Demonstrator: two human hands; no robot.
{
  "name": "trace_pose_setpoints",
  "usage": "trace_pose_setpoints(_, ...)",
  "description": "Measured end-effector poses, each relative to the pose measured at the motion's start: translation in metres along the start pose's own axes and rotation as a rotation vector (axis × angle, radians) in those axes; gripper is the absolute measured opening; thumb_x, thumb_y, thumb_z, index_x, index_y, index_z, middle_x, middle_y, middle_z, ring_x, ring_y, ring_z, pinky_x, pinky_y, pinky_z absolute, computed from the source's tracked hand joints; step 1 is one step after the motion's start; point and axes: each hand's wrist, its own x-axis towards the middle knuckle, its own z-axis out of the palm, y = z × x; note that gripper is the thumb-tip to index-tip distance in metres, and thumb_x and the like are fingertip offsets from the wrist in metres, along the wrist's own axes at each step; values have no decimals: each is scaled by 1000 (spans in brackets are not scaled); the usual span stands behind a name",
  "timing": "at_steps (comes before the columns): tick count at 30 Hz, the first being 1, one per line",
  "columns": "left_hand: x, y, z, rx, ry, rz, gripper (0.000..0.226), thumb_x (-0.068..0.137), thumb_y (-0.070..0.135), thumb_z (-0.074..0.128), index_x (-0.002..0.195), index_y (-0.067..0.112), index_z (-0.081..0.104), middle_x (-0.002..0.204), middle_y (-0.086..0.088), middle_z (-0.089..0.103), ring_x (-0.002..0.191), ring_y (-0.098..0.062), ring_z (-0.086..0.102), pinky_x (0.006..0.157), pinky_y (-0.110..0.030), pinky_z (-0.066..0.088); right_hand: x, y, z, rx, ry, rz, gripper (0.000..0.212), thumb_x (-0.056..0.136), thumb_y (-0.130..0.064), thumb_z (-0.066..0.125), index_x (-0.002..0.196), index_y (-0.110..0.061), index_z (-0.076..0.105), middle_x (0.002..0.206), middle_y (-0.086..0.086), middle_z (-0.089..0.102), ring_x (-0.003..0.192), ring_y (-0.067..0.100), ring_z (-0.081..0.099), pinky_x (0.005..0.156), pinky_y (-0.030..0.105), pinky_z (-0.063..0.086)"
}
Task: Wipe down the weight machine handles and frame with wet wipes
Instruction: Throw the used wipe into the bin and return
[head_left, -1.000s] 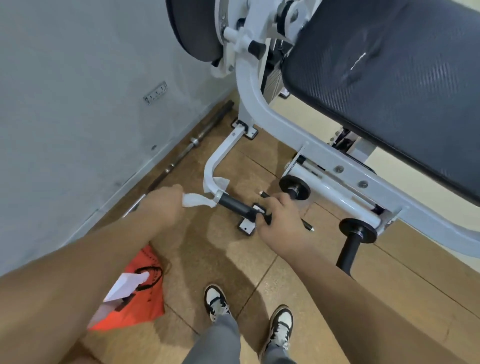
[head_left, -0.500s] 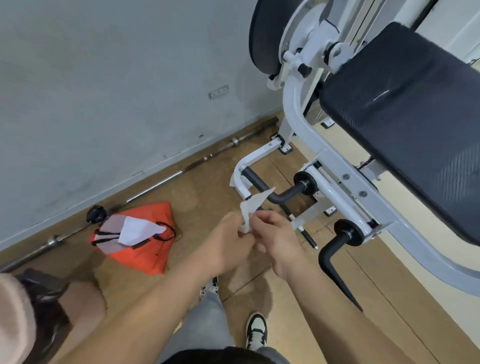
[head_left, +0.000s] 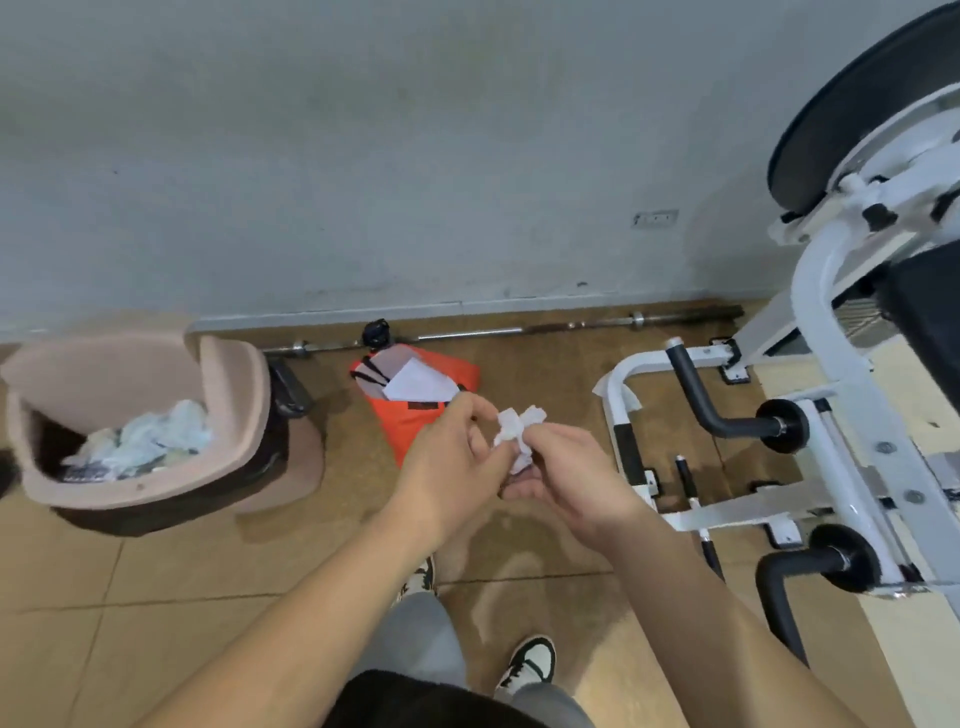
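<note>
**Item 1.** Wet wipe (head_left: 517, 428): white, wadded into a small lump. Centre of frame, held in the air, well apart from the machine.

**Item 2.** My left hand (head_left: 452, 462) and my right hand (head_left: 576, 478): brought together at centre. Each pinches the wad from its own side, so both are clamped on it.

**Item 3.** Weight machine frame (head_left: 810, 312): white tube, right edge of frame. It has 2 black handles, 1 at right centre (head_left: 693, 400) and 1 at lower right (head_left: 779, 587). I touch neither.

**Item 4.** Bin (head_left: 249, 395): pinkish, left of frame, with crumpled pale waste inside.

**Item 5.** Orange pack (head_left: 395, 421): on the floor above my left hand in the frame, with a white sheet poking out.

**Hazards, in my judgement:**
- A wad this tight offers little clean face, so wiping with it could smear grime rather than lift it.
- Pulling it open with 2 pinches could tear it.
- If it goes to the bin, a toss from here could fall short, because the bin sits well to the left.
- A short black rod (head_left: 684, 475) lies loose by the frame base, and a barbell (head_left: 519, 330) lies along the wall. Either could catch a foot.

**Surface and room:**
- Floor (head_left: 156, 597): tan tile in the lower frame, browner and scuffed toward the wall.
- Wall (head_left: 363, 156): grey, marked, fills the upper frame.
- Socket plate (head_left: 655, 218): upper right.
- My 2 shoes show at the bottom centre.
</note>
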Motion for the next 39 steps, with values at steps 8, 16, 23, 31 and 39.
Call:
trace_pose_setpoints(8, -13, -89, -101, 103, 158, 125, 41, 86, 4, 64, 117, 30, 71, 103, 16, 50, 86, -1, 53, 71, -15, 43, 45, -11, 136, -138, -326, 266, 38, 98, -18, 39, 110, -3, 72, 96, 14, 75, 73, 21, 69, 74, 39, 56)
trace_pose_setpoints(16, 4, -264, -253, -110, 379, -349, 42, 83, -3, 66, 78, 37, 76, 83, 6, 69, 80, -4, 67, 71, -17, 46, 141, 10, 349, -128, -211, 431, 25, 103, -25, 51, 115, -5, 62, 114, 22, 76, 100, 40, 74, 87, 48, 61)
trace_pose_setpoints(23, 72, -385, -358, -74, 445, -624, 29, 92, 8, 63, 119, 8, 73, 102, -3, 72, 101, -25, 70, 88, -30, 51, 211, 25, 478, -262, -103, 414, 22, 103, -20, 58, 116, -6, 68, 109, 15, 75, 97, 29, 73, 94, 48, 61)
trace_pose_setpoints(31, 117, -414, -398, -28, 47, -771, 67, 94, 14, 72, 153, 7, 41, 150, -8, 49, 135, -27, 49, 109, -34, 41, 208, 5, 471, -203, 39, 366, 12, 102, -11, 58, 101, -6, 69, 93, 16, 74, 85, 32, 68, 75, 39, 58)
trace_pose_setpoints(39, 113, -282, -309, -64, -38, -388, 17, 96, 8, 63, 110, 15, 70, 97, 3, 67, 90, -16, 61, 67, -13, 46, 165, -1, 371, -127, 205, 220, 21, 104, -21, 58, 120, -12, 69, 82, 5, 76, 67, 17, 71, 59, 28, 54)
